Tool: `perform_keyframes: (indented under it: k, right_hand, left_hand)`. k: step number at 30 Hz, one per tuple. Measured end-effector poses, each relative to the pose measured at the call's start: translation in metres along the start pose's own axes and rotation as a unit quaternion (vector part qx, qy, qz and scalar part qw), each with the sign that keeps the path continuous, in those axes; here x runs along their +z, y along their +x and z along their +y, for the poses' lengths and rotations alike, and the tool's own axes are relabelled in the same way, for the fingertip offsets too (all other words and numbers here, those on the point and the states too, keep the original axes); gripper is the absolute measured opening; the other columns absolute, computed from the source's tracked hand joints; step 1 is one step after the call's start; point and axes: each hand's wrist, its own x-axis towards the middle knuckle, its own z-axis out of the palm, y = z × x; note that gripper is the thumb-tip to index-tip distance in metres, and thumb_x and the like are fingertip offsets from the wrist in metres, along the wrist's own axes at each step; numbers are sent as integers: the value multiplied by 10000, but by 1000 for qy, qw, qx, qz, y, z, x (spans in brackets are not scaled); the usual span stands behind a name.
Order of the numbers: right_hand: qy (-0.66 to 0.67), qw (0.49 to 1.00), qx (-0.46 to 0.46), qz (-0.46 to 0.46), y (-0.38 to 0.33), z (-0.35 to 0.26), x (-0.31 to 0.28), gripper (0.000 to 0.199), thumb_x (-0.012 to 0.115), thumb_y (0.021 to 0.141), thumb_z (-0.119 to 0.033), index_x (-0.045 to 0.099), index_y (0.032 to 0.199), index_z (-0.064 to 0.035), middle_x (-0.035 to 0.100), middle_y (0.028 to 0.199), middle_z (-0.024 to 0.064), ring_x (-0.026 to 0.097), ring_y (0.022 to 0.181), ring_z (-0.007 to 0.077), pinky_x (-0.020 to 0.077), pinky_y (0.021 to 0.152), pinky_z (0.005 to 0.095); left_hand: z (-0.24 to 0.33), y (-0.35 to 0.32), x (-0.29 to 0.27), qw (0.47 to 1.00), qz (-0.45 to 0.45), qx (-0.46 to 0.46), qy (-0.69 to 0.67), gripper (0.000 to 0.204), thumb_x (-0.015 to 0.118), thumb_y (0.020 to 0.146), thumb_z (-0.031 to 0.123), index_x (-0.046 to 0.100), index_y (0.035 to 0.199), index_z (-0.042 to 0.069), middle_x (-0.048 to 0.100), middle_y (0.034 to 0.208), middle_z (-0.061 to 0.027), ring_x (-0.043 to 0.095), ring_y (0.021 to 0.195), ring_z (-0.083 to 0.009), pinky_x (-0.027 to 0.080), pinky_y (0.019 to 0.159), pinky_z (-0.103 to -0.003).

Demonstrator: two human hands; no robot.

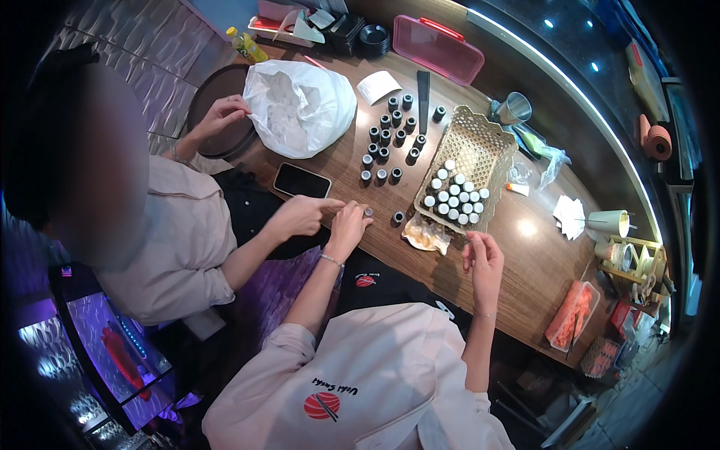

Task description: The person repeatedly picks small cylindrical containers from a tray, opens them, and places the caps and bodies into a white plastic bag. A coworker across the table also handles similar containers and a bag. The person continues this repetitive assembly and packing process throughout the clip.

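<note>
My left hand [349, 225] rests on the wooden table [525, 255], its fingers closed on a small dark-capped bottle [367, 212]. Another such bottle [397, 218] stands just to its right. My right hand [484, 255] hovers by the near corner of a woven basket [487, 139], thumb and fingers pinched together; I cannot tell if anything is between them. In the basket stand several small light-capped bottles [454, 199]. Several black-capped bottles [390, 139] stand in a group left of it. A co-worker's hand [300, 214] lies right next to my left hand.
The co-worker's other hand [221, 112] touches a white plastic bag [300, 105] beside a round dark tray [206, 97]. A phone [301, 180], crumpled wrapper [426, 234], paper slip [379, 86], pink lidded box [439, 49], metal cup [514, 109] and pale mug [609, 223] lie around.
</note>
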Motion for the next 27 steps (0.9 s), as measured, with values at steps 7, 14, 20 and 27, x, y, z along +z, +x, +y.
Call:
perform_keyframes:
  k: [7, 14, 20, 27]
  right_hand:
    - [-8, 999, 1, -49, -1, 1, 15, 215, 561, 1110, -177, 697, 1137, -12, 621, 780, -19, 493, 632, 33, 389, 565, 205]
    - [-31, 998, 6, -56, -2, 2, 18, 225, 598, 1095, -185, 706, 1150, 5, 643, 806, -16, 528, 670, 31, 420, 592, 208]
    - [-167, 979, -13, -115, 3, -13, 44, 278, 674, 1052, -206, 743, 1168, 37, 735, 901, 39, 623, 764, 63, 506, 679, 244]
    - [-151, 981, -5, -122, 12, -11, 45, 265, 734, 1002, -174, 768, 1112, 65, 745, 857, 40, 627, 780, 64, 512, 687, 248]
  left_hand:
    - [-8, 8, 25, 1000, 28, -5, -8, 259, 801, 877, 144, 737, 1090, 11, 679, 1069, -188, 698, 976, -407, 569, 842, -498]
    - [7, 6, 9, 997, 41, 27, -54, 213, 777, 904, 119, 737, 1083, 9, 688, 1031, -160, 717, 960, -355, 581, 816, -441]
    - [111, -30, -57, 953, 71, 249, -159, 235, 765, 893, 116, 715, 1096, 10, 669, 1037, -117, 681, 978, -303, 570, 841, -407]
    - [120, -32, -44, 944, 67, 289, -142, 295, 790, 875, 117, 720, 1137, 0, 672, 1083, -115, 657, 1001, -309, 566, 857, -411]
